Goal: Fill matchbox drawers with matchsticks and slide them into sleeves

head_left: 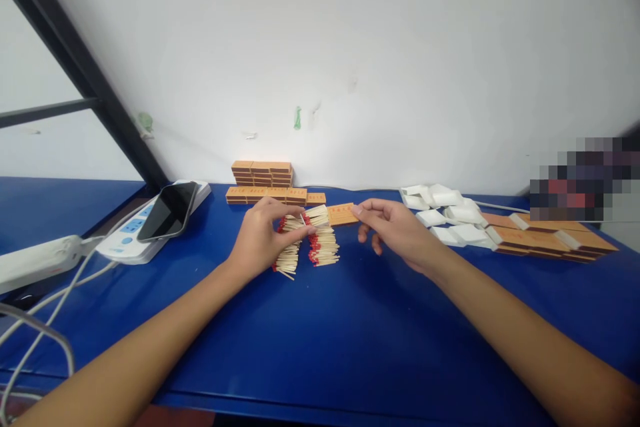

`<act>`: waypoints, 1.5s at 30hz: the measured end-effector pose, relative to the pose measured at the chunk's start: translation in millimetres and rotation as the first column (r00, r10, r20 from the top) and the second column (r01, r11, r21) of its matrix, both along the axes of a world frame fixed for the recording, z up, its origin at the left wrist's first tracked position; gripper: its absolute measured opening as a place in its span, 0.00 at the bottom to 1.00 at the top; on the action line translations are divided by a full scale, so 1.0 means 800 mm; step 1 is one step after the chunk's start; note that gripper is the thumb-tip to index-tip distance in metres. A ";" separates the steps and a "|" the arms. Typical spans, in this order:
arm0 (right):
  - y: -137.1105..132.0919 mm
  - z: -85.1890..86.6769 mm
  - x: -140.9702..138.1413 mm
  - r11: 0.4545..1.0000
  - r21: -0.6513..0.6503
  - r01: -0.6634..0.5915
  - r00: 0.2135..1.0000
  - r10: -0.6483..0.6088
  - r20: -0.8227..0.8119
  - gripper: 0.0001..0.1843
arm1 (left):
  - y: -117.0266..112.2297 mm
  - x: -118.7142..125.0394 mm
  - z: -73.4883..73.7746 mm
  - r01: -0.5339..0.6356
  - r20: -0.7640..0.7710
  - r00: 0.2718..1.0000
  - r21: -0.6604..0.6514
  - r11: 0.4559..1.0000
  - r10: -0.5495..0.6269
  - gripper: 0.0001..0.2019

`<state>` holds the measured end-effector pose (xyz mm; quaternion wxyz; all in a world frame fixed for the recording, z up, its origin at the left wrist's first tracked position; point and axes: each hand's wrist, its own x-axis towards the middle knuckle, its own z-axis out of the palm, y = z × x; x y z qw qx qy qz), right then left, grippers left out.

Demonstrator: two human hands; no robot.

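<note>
A heap of red-tipped matches [320, 243] lies on the blue table [350, 320] between my hands. My left hand [263, 233] is curled around a bundle of matches [290, 247] at the heap's left side, thumb and fingers pinching it. My right hand [395, 223] hovers just right of the heap, fingers bent, its fingertips pinching the edge of an orange matchbox [343, 213] that lies behind the matches.
Orange matchboxes [263, 175] are stacked against the white wall. White inner trays [445, 210] and flat orange sleeves [545, 237] lie at the right. A phone [167, 211] rests on a power strip [135, 233] at the left, with cables [45, 320] beside it.
</note>
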<state>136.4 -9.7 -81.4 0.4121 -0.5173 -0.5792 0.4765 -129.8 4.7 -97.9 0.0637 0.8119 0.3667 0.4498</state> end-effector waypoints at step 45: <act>-0.032 -0.018 -0.032 0.956 0.115 -0.270 0.962 0.273 -0.013 0.32 | -0.014 0.008 0.011 0.244 0.118 0.965 -0.071 0.967 -0.234 0.18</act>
